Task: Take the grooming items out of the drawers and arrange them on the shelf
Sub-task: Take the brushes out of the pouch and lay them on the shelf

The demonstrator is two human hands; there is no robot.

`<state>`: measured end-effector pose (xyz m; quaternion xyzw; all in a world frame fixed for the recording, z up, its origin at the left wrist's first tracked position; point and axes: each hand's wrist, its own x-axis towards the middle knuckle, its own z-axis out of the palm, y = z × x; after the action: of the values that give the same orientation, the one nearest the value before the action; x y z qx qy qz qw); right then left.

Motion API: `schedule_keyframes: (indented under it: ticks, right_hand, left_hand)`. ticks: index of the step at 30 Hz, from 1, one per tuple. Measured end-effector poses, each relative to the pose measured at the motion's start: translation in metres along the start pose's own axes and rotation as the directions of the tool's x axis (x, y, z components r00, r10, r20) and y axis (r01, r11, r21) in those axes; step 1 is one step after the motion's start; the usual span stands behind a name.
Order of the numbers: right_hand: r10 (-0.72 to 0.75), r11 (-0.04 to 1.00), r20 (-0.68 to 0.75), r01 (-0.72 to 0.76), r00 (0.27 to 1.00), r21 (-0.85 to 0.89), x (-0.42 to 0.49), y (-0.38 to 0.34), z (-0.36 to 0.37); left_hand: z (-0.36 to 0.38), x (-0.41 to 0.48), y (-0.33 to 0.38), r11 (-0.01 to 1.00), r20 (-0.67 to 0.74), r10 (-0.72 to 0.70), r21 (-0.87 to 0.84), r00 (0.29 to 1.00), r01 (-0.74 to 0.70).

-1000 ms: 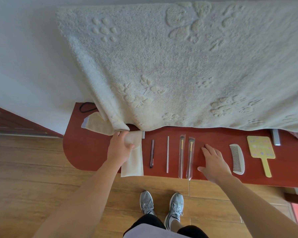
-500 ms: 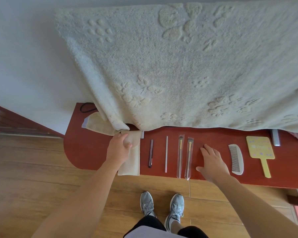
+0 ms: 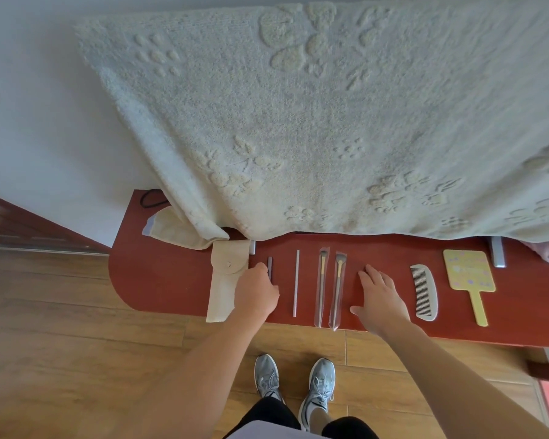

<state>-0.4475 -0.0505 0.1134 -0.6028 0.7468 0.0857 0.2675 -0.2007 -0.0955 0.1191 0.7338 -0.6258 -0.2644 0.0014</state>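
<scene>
The left hand (image 3: 256, 293) curls beside the pouch (image 3: 224, 288), and I cannot tell its grip. The right hand (image 3: 381, 301) rests flat, fingers apart. I'd square the pouch gently to the shelf (image 3: 165, 280) edge.

Soft, even light is falling on a plain white wall (image 3: 45, 122), where a cream embossed blanket (image 3: 330, 137) is hanging over the back of a red-brown shelf (image 3: 159, 280) with a rounded left end. Pale wooden floorboards (image 3: 61, 343) are running beneath, and dark red woodwork (image 3: 19, 226) is edging in at left.
</scene>
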Motion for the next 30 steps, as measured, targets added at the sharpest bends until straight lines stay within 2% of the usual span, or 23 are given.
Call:
schedule_keyframes:
  ticks: [4,11,15,18,23,26,30]
  right_hand:
    - [-0.005,1.000,-0.003,0.005,1.000,0.002,0.000,0.001,0.001]
    - [-0.044,0.998,0.005,0.044,0.999,0.043,-0.001,-0.002,-0.014]
    - [-0.160,0.975,-0.109,0.174,0.981,0.136,-0.005,-0.030,-0.035]
    - [-0.222,0.920,-0.108,0.244,0.969,0.305,-0.005,-0.065,-0.044]
    - [-0.272,0.810,-0.111,0.289,0.956,0.510,-0.011,-0.111,-0.047]
    - [-0.282,0.793,-0.114,0.298,0.953,0.531,-0.016,-0.123,-0.045]
    - [-0.321,0.807,-0.047,0.299,0.946,0.510,-0.025,-0.129,-0.038]
  left_hand:
    - [0.003,-0.002,-0.001,0.999,-0.025,-0.036,-0.032,0.999,0.035]
    - [-0.012,-0.014,-0.001,0.956,-0.018,-0.043,-0.293,0.999,0.036]
    - [-0.027,-0.025,-0.002,0.827,0.097,-0.047,-0.554,0.994,0.093]
    - [-0.036,-0.034,-0.002,0.731,0.172,-0.014,-0.670,0.985,0.128]
    - [-0.048,-0.044,-0.008,0.665,0.186,0.010,-0.735,0.983,0.132]
    - [-0.055,-0.046,-0.014,0.614,0.188,0.004,-0.776,0.982,0.146]
    - [-0.062,-0.047,-0.020,0.540,0.177,-0.017,-0.827,0.984,0.158]
